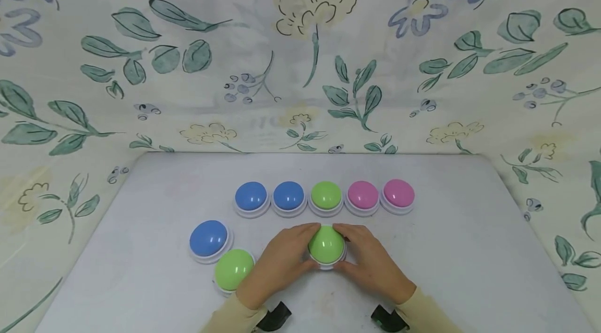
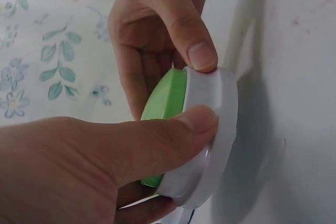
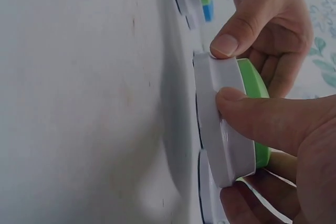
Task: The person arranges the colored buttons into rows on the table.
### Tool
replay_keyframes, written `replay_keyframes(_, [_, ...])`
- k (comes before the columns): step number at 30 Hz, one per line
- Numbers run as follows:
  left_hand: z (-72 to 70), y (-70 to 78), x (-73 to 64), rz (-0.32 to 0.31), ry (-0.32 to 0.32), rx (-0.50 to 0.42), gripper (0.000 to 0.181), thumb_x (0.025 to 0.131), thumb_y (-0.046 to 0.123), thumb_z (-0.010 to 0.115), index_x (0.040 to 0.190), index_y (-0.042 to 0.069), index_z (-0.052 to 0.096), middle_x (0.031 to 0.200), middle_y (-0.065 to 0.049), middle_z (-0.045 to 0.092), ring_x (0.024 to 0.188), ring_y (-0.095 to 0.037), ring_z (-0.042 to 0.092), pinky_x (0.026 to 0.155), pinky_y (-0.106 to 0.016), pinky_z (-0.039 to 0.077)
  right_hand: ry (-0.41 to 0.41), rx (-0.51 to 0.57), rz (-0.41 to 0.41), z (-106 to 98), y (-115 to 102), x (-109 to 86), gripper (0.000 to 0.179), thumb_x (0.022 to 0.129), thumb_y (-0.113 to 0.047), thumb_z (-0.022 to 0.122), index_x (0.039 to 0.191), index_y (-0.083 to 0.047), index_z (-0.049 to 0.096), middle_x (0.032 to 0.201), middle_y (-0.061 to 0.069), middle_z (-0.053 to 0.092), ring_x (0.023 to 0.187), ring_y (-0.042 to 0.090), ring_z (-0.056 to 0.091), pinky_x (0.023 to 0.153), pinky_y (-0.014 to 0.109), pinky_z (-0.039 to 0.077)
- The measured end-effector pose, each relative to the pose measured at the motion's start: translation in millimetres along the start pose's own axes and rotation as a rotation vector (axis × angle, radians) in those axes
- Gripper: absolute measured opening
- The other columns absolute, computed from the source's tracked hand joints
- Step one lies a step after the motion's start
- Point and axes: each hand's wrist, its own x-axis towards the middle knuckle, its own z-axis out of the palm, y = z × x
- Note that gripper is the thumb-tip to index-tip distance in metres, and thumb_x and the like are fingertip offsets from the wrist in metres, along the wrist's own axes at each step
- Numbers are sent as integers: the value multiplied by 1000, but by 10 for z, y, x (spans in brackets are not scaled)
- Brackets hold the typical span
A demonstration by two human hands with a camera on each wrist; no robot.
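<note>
Between both hands is a push button with a green dome [image 1: 326,245] and a white round base [image 2: 224,98]. My left hand [image 1: 287,256] grips it from the left, with the thumb on the side of the base. From the right, my right hand [image 1: 372,259] holds the same button, its thumb also against the white side. In the right wrist view, the base [image 3: 214,114] stands close over the white table, beside a shadow. Near my left wrist sits another green button [image 1: 233,269], partly covered by the forearm, and a blue button [image 1: 208,239] lies behind it.
Behind the hands runs a row of buttons: a blue one [image 1: 251,197], a second blue one [image 1: 288,195], a green one [image 1: 326,195], a pink one [image 1: 363,195] and another pink one [image 1: 398,193]. Floral cloth [image 1: 263,129] borders the white table [image 1: 469,249] at the back and sides.
</note>
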Motion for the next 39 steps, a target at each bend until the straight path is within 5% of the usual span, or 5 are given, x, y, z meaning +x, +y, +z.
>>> replay_keyframes(18, [350,401,434,50,-10,81,71,80,26,86,137,-3,56,135,-12,62,122,-23,60,103,-34,50,135,-50,12,-320,387,-332,78,69,-5,91,139,-5,56,128,7,62,114,23,61,96,50,53])
replay_keyframes(39, [710,701,839,87,49,48,69,84,27,83,139,-4,54,135,-11,62,121,-21,60,104,-28,48,178,-99,115,-612,744,-532,80,68,-6,91,139,-6,55,135,12,59,110,26,64,96,46,52])
